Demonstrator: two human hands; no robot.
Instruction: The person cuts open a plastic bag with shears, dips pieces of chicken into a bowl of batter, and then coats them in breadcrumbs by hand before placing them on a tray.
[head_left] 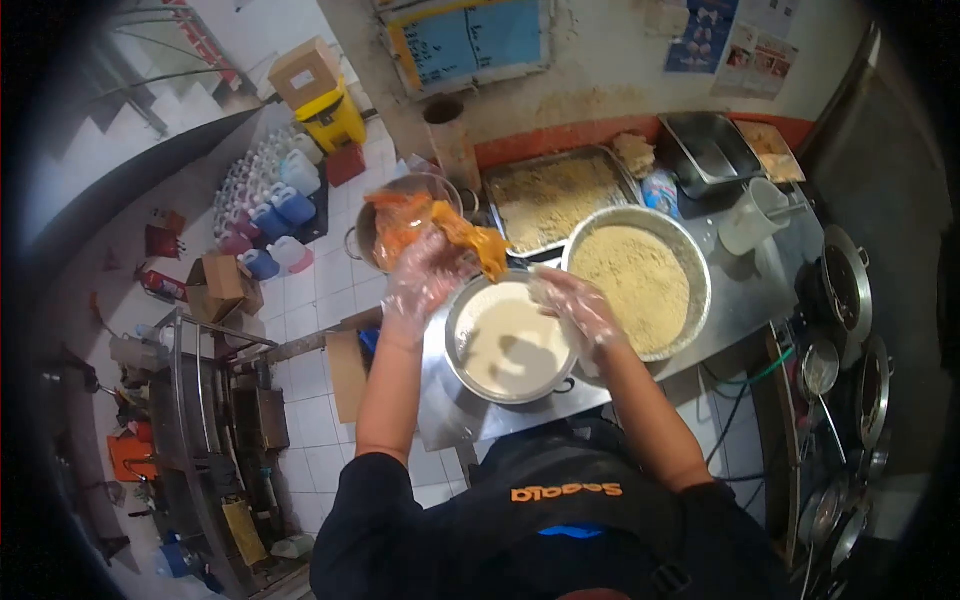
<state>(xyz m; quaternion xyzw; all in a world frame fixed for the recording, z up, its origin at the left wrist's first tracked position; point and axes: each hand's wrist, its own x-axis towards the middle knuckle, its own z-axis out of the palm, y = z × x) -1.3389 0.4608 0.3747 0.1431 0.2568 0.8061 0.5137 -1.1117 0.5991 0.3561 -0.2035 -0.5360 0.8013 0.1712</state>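
Note:
My left hand, in a clear plastic glove, is closed on an orange-coated piece of meat that hangs over the far rim of the batter bowl. Left of it, a pot holds more orange-coated pieces and clear plastic. White batter fills the metal bowl below, with a dark shadow across its surface. My right hand, also gloved, is over that bowl's right edge with fingers stretched out and nothing held. Beside it stands a large round pan of yellowish crumbs.
Behind the bowls lies a rectangular tray of crumbs. A deep metal pan and a white jug stand on the metal table. Pans hang at right. Bottles and boxes occupy the tiled floor at left.

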